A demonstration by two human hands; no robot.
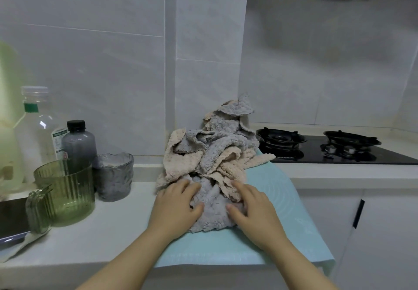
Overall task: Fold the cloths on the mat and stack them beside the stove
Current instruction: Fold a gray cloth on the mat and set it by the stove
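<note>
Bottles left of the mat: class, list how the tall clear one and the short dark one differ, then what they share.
The clear bottle is taller than the dark bottle. The clear bottle has a clear cap and green neck band; the dark bottle has a black cap. The clear bottle looks colourless; the dark bottle is smoky grey. Both stand upright and capped.

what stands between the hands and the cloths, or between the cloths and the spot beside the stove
Nothing visible: the left hand and right hand rest on the grey cloth at the front of the pile. Toward the stove, only the unfolded pile itself covers the mat beside it.
</note>
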